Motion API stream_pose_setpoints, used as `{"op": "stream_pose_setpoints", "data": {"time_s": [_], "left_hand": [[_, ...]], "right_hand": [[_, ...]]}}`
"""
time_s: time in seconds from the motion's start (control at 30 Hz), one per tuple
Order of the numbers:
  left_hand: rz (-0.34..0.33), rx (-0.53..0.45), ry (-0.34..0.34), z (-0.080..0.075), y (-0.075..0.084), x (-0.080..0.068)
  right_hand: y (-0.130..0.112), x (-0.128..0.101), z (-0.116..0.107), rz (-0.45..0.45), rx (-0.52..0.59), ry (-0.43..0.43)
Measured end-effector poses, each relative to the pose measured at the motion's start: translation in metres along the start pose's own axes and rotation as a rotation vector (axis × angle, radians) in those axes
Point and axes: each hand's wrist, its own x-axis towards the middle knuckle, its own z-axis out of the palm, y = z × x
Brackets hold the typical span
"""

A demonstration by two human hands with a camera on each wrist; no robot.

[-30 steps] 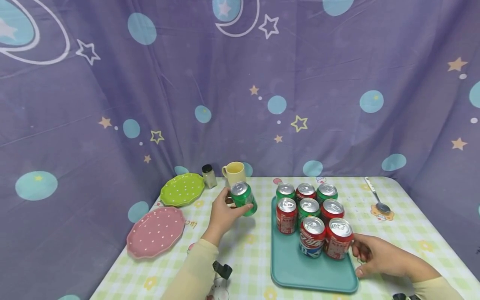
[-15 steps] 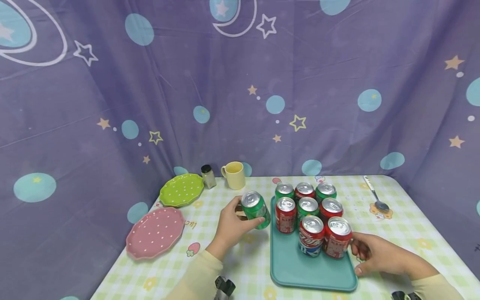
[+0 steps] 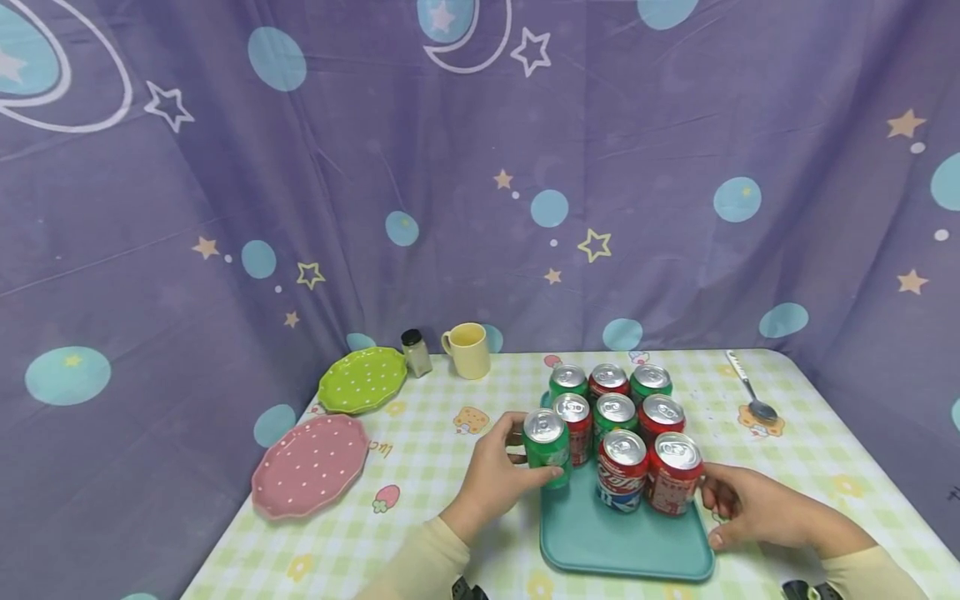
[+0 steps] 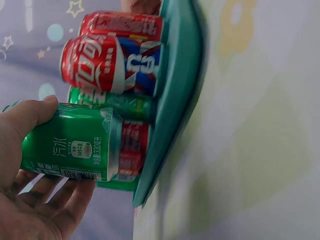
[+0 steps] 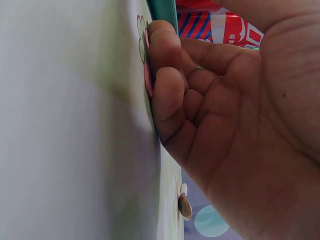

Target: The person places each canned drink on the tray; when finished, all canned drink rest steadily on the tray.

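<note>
My left hand holds a green soda can upright at the left edge of a teal tray. In the left wrist view the base of that can hangs a little above the tray, with the thumb on one side and fingers on the other. Several red and green cans stand on the tray, including a red-and-blue cola can and a red can in front. My right hand rests on the table at the tray's right rim, fingers loosely bent beside the red can.
A pink dotted plate and a green dotted plate lie at the left. Behind them stand a black-lidded jar and a yellow mug. A spoon lies at the back right. A purple curtain hangs behind the table.
My left hand has carried the green can rightward and nearer to me, from over the tablecloth to the tray's left edge. The right hand keeps its place.
</note>
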Motion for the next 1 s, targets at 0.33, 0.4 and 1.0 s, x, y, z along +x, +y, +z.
{"op": "stream_pose_setpoints", "data": {"time_s": [0.33,0.4,1.0], "left_hand": [[-0.014,0.009,-0.067,0.021,-0.003,-0.005],[-0.017,0.015,-0.066,0.025,-0.004,-0.005],[-0.074,0.032,-0.039,0.039,-0.006,-0.006]], "right_hand": [[-0.001,0.001,0.0,-0.02,0.023,-0.002],[-0.001,0.0,0.0,-0.018,0.026,-0.002],[-0.001,0.001,-0.001,0.0,0.015,-0.006]]}}
